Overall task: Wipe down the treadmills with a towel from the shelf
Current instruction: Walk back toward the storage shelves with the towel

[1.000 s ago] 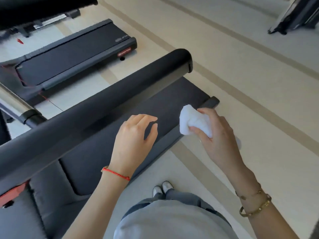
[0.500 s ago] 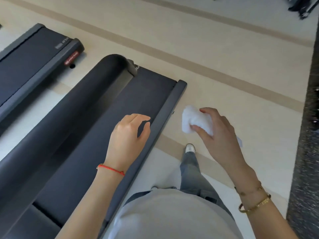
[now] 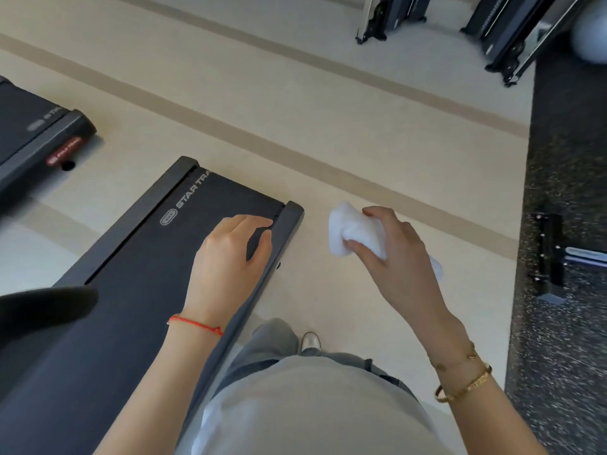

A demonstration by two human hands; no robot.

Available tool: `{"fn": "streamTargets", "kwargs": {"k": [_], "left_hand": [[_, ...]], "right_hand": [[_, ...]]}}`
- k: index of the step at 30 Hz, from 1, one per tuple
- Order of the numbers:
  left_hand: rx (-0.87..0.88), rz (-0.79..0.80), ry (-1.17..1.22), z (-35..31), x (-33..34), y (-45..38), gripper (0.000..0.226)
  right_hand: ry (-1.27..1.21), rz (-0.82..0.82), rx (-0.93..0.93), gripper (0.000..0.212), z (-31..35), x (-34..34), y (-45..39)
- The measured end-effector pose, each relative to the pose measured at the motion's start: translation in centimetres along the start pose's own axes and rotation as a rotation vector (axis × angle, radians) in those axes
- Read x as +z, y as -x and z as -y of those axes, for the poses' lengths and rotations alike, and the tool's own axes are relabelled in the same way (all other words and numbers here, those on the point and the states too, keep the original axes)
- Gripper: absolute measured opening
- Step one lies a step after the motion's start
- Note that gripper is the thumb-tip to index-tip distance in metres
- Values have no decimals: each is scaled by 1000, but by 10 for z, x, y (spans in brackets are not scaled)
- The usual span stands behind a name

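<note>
My right hand (image 3: 399,257) grips a bunched white towel (image 3: 353,233) in the air over the beige floor, to the right of the near treadmill (image 3: 138,257). That treadmill's dark belt and grey side rails run from lower left to its rear end at the centre. My left hand (image 3: 230,257) hovers above the belt near the right rail, fingers loosely curled and holding nothing. A black padded handrail (image 3: 42,307) of the treadmill shows at the left edge. A second treadmill (image 3: 36,136) lies at the far left.
Beige floor with darker stripes fills the middle. A speckled dark rubber mat (image 3: 565,224) runs down the right side with a black machine foot (image 3: 548,257) on it. More machine bases (image 3: 499,27) stand at the top right. My legs and one shoe (image 3: 310,341) are below.
The view has swung right and back along the treadmill; its rear end now lies beneath my left hand. Both hands keep their pose, the towel still in my right hand.
</note>
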State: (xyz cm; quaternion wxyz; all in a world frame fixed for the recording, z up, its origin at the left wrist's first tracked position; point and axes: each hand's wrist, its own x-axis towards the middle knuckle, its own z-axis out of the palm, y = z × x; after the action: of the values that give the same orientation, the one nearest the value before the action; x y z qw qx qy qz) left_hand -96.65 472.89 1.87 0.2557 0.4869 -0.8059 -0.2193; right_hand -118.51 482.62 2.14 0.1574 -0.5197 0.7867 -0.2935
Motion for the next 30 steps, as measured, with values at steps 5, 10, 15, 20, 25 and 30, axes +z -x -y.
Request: {"fn": "streamTargets", "kwargs": {"k": [5, 10, 15, 20, 25, 30], "left_hand": [[-35, -9, 6, -8, 28, -76, 21], [-6, 19, 6, -1, 62, -165, 22], [-5, -4, -6, 2, 85, -274, 22], [35, 14, -22, 1, 105, -392, 23], [43, 15, -34, -3, 124, -490, 22], [43, 24, -49, 0, 151, -580, 21]], "right_hand": [[-26, 5, 4, 40, -27, -6, -77], [-61, 23, 19, 43, -53, 3, -165], [-61, 20, 1, 44, -66, 1, -279], [-61, -21, -7, 43, -76, -10, -396], [-70, -42, 33, 44, -93, -19, -492], [-58, -28, 43, 46, -118, -20, -588]]}}
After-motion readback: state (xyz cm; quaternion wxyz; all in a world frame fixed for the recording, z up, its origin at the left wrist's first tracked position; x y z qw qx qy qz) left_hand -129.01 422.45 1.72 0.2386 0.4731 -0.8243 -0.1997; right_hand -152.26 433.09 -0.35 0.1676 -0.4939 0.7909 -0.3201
